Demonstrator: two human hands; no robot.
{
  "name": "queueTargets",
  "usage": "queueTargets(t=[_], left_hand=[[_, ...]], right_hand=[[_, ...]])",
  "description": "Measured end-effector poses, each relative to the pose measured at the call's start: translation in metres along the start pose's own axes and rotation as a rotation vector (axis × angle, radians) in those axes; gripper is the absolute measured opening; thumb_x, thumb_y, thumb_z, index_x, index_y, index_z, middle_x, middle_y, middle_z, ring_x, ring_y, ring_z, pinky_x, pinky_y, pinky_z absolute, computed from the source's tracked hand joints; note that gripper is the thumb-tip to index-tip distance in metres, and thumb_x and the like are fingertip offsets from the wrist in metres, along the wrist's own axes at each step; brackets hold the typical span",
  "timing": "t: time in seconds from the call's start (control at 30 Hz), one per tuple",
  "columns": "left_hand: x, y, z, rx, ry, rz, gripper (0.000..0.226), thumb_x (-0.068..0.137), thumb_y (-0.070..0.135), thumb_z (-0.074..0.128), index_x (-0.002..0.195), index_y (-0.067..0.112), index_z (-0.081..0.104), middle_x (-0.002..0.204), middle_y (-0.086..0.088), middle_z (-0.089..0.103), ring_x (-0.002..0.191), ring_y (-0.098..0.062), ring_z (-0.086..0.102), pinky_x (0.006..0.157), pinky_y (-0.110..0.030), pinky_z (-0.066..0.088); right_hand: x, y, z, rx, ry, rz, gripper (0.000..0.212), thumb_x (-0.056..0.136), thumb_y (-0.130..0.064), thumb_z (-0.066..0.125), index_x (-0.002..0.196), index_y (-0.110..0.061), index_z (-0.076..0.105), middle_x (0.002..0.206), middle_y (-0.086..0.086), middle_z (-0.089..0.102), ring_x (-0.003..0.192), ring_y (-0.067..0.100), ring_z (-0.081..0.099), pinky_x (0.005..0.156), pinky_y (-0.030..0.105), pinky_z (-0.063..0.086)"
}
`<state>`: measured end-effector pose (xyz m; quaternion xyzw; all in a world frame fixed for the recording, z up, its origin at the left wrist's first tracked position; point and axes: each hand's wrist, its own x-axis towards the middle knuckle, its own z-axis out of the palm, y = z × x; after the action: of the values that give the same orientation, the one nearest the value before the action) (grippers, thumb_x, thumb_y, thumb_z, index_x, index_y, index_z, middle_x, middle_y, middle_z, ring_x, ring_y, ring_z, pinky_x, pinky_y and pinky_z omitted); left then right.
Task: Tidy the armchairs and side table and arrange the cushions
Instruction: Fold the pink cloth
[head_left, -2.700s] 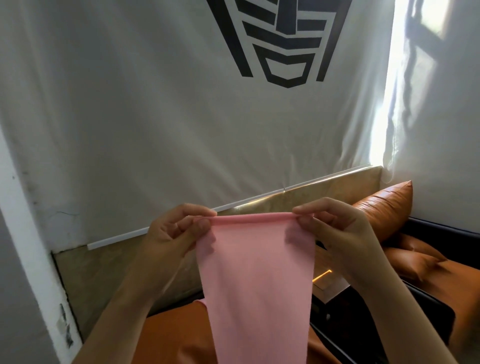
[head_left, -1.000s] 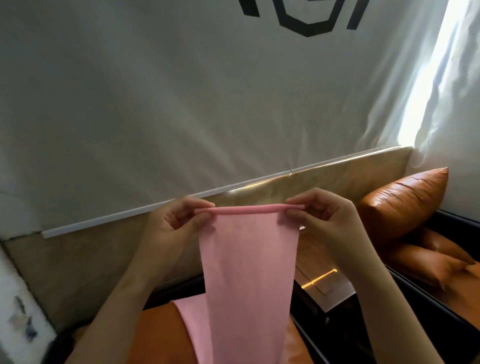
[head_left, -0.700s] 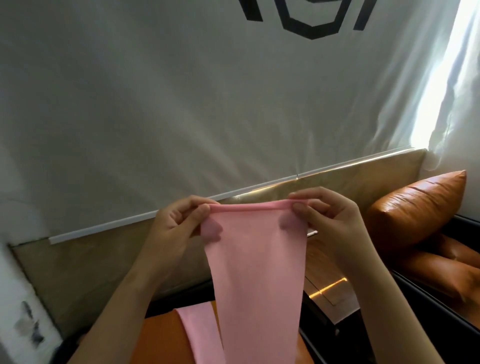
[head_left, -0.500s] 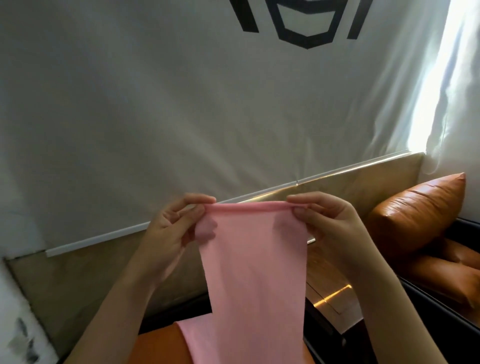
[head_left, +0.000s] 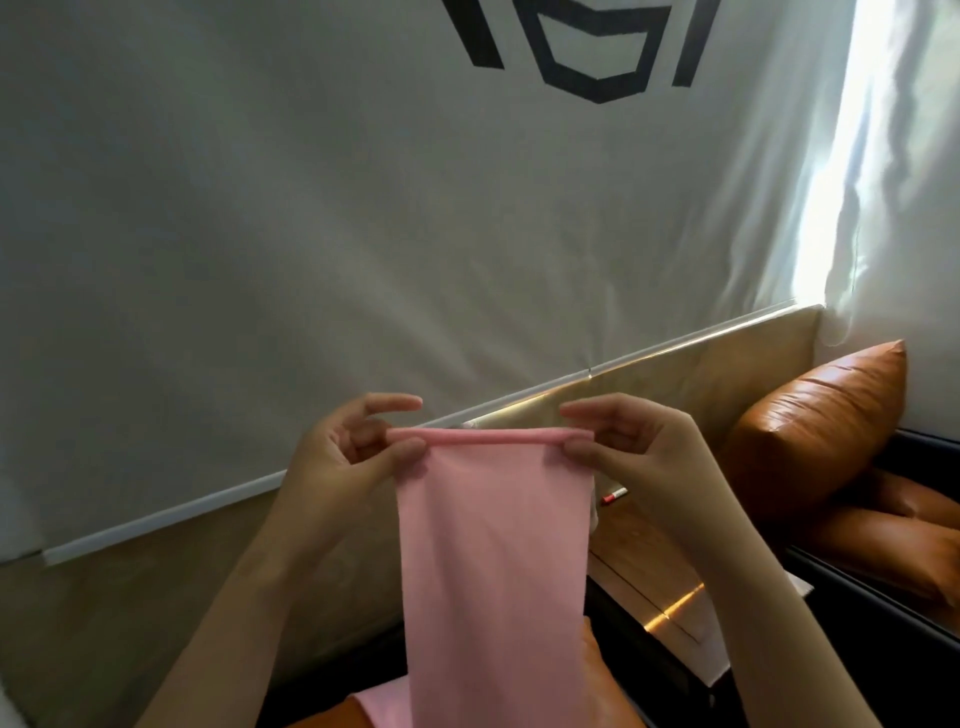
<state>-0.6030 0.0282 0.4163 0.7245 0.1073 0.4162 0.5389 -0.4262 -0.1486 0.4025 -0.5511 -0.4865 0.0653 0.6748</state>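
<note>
A long pink cloth (head_left: 493, 561) hangs straight down in front of me, its top edge folded over. My left hand (head_left: 348, 457) pinches the top left corner and my right hand (head_left: 628, 447) pinches the top right corner, stretching the edge level between them. The cloth's lower end trails onto the orange leather armchair (head_left: 602, 680) below. An orange leather cushion (head_left: 815, 431) leans upright on the armchair at the right. Between the chairs stands the wooden side table (head_left: 644, 561), with a small red and white pen (head_left: 614, 496) lying near its back edge.
A white fabric sheet with a black emblem (head_left: 587, 52) covers the wall behind. A tan panel (head_left: 156, 597) runs below it. Bright light comes through the curtain (head_left: 852, 156) at the right. The right armchair's dark frame (head_left: 883, 623) borders the side table.
The top edge of the pink cloth has been folded over once more between my hands. My view has shifted slightly; both hands stay on the cloth's top corners.
</note>
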Motion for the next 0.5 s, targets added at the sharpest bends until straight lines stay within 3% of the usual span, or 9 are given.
queueTargets(t=[0.07,0.17,0.33,0.43,0.5], left_hand=[[0.004,-0.004,-0.006,0.041,0.022,0.033,0.019,0.068,0.017,0.075,0.085,0.026,0.074,0.079,-0.003,0.072,0.077,-0.015,0.066,0.071,-0.03,0.05],[0.008,-0.011,-0.01,0.072,0.022,0.077,0.011,0.07,0.017,0.073,0.077,0.025,0.073,0.076,-0.001,0.07,0.076,-0.015,0.066,0.069,-0.027,0.05],[0.015,-0.016,-0.016,0.079,-0.092,0.043,0.01,0.081,0.017,0.06,0.088,0.01,0.06,0.067,-0.012,0.07,0.063,-0.021,0.068,0.06,-0.023,0.052],[0.021,-0.015,-0.016,-0.018,-0.101,0.037,0.015,0.079,0.024,0.064,0.088,0.013,0.064,0.064,-0.012,0.069,0.058,-0.021,0.067,0.056,-0.024,0.053],[0.024,-0.014,-0.014,-0.131,-0.118,0.03,0.022,0.067,0.034,0.077,0.083,0.02,0.072,0.066,-0.008,0.069,0.058,-0.016,0.067,0.055,-0.022,0.054]], right_hand=[[0.005,0.005,0.007,-0.042,0.001,-0.021,0.022,0.077,0.002,0.072,0.091,-0.015,0.073,0.085,-0.004,0.075,0.082,0.009,0.071,0.073,0.017,0.054],[0.011,0.013,0.017,-0.047,0.023,-0.043,0.017,0.08,0.003,0.069,0.086,-0.012,0.07,0.081,0.0,0.074,0.079,0.011,0.071,0.072,0.019,0.055],[0.017,0.022,0.024,-0.03,0.016,-0.031,0.01,0.088,-0.005,0.063,0.089,-0.014,0.066,0.071,0.013,0.071,0.069,0.034,0.066,0.065,0.043,0.054],[0.021,0.02,0.02,0.075,0.021,-0.042,0.009,0.086,-0.003,0.063,0.09,-0.01,0.068,0.07,0.009,0.071,0.062,0.021,0.066,0.058,0.029,0.053],[0.023,0.02,0.015,0.183,0.012,-0.024,0.011,0.085,-0.001,0.062,0.09,-0.007,0.07,0.072,0.009,0.071,0.065,0.013,0.065,0.059,0.02,0.05]])
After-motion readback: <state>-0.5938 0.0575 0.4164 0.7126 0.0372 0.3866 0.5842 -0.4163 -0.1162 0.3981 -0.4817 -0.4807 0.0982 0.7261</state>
